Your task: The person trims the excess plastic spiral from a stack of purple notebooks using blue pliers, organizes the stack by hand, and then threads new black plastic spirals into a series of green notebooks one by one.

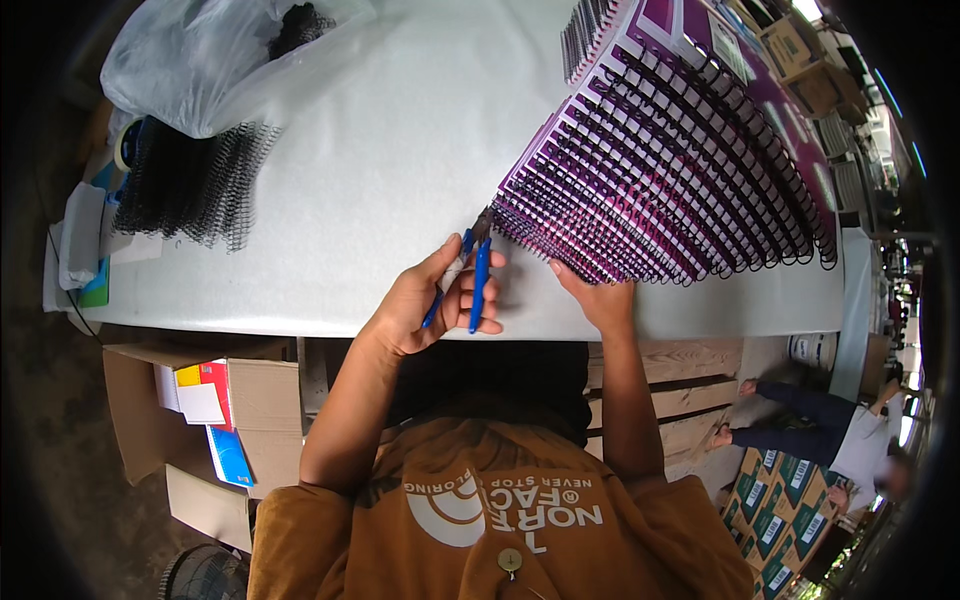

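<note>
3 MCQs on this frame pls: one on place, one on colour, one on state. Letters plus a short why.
1. Where do the loose black wire coils lie?
A. at the left of the table
B. under the notebooks
C. on the floor

2. What colour are the handles of the pliers?
A. red
B. blue
C. yellow

3. What is the right hand doing?
A. hanging off the table
B. holding the plastic bag
C. resting against the near edge of the fanned stack of purple spiral notebooks

Key: 1 A, the coils sit on the white table by the plastic bag. 2 B, blue handles show in the left hand. 3 C, its fingers touch the stack's lower edge.
</note>
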### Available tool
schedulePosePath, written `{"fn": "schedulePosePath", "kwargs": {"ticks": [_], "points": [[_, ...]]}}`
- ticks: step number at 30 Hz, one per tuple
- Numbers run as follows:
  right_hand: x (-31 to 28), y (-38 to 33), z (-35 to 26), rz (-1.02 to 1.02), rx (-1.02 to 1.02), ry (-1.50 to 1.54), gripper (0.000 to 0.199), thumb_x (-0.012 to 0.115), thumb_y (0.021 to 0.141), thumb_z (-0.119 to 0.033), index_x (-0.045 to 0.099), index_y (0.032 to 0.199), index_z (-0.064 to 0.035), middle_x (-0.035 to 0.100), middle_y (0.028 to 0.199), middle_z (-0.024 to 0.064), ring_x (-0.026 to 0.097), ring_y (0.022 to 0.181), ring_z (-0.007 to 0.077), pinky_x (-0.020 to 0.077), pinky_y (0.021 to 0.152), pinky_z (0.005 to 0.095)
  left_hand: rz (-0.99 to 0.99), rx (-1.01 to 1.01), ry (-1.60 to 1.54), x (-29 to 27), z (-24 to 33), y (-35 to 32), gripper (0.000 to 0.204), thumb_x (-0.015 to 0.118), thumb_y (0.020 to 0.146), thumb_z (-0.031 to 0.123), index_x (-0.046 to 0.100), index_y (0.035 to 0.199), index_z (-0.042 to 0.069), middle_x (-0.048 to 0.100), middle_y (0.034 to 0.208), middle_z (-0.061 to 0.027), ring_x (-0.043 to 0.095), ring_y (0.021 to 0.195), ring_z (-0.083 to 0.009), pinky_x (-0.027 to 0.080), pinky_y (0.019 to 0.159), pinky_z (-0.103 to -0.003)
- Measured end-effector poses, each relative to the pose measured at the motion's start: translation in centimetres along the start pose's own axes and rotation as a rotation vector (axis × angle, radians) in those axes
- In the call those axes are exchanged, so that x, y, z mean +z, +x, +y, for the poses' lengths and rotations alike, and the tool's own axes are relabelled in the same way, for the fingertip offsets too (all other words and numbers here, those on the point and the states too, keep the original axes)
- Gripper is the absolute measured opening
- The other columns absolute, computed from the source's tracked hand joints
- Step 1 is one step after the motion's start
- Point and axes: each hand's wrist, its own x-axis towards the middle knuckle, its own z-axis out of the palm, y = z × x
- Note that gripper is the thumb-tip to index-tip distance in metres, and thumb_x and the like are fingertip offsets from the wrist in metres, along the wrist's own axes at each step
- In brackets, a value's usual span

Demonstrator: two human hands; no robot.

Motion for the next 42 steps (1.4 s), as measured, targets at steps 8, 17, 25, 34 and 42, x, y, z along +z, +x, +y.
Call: {"fn": "schedulePosePath", "kwargs": {"ticks": [8, 17, 25, 34, 42], "points": [[-0.3, -0.5, 0.1, 0.020, -0.038, -0.119, 0.036, 0.078, 0.069, -0.007, 0.062, 0.099, 0.0009, 0.065, 0.096, 0.0074, 0.061, 0.087, 0.0171, 0.0477, 0.082, 0.0319, 0.623, 0.062, 1.222, 4.9, 0.7, -0.4, 0.049, 0.032, 0.098, 0.042, 0.051, 0.109, -0.001, 0.049, 0.065, -0.0047, 0.049, 0.058, -0.0153, 0.044, 0.053, -0.029], [0.1, 0.0, -0.4, 0.074, -0.088, -0.072, 0.037, 0.078, 0.069, -0.009, 0.062, 0.100, 0.0015, 0.065, 0.097, 0.0092, 0.062, 0.085, 0.0188, 0.0481, 0.081, 0.0330, 0.520, 0.055, 0.782, 4.2, 0.2, -0.2, 0.050, 0.032, 0.097, 0.044, 0.054, 0.107, 0.001, 0.048, 0.073, -0.0044, 0.047, 0.057, -0.0149, 0.044, 0.051, -0.027], [0.1, 0.0, -0.3, 0.067, -0.073, -0.023, 0.039, 0.077, 0.068, -0.005, 0.060, 0.102, 0.0016, 0.065, 0.095, 0.0088, 0.062, 0.083, 0.0178, 0.0488, 0.078, 0.0319, 0.133, 0.017, -0.015, 2.0, -0.5, 0.2, 0.059, 0.026, 0.097, 0.048, 0.048, 0.120, -0.001, 0.061, 0.100, -0.0158, 0.062, 0.090, -0.0292, 0.050, 0.080, -0.045], [0.1, 0.0, -0.1, 0.104, -0.091, -0.066, 0.037, 0.078, 0.067, -0.007, 0.062, 0.100, 0.0002, 0.065, 0.096, 0.0084, 0.062, 0.084, 0.0189, 0.0484, 0.080, 0.0326, 0.555, -0.102, 0.938, 4.9, 1.2, -0.1, 0.052, 0.031, 0.098, 0.043, 0.051, 0.110, -0.003, 0.058, 0.072, -0.0096, 0.062, 0.072, -0.0197, 0.050, 0.058, -0.038], [0.0, 0.0, 0.0, 0.060, -0.063, -0.091, 0.037, 0.080, 0.067, -0.012, 0.063, 0.098, -0.0005, 0.067, 0.091, 0.0062, 0.063, 0.081, 0.0174, 0.0495, 0.077, 0.0312, 0.297, -0.103, 0.188, 3.1, 0.7, -0.2, 0.054, 0.028, 0.097, 0.045, 0.049, 0.118, 0.000, 0.060, 0.103, -0.0192, 0.063, 0.086, -0.0296, 0.051, 0.078, -0.045]]}}
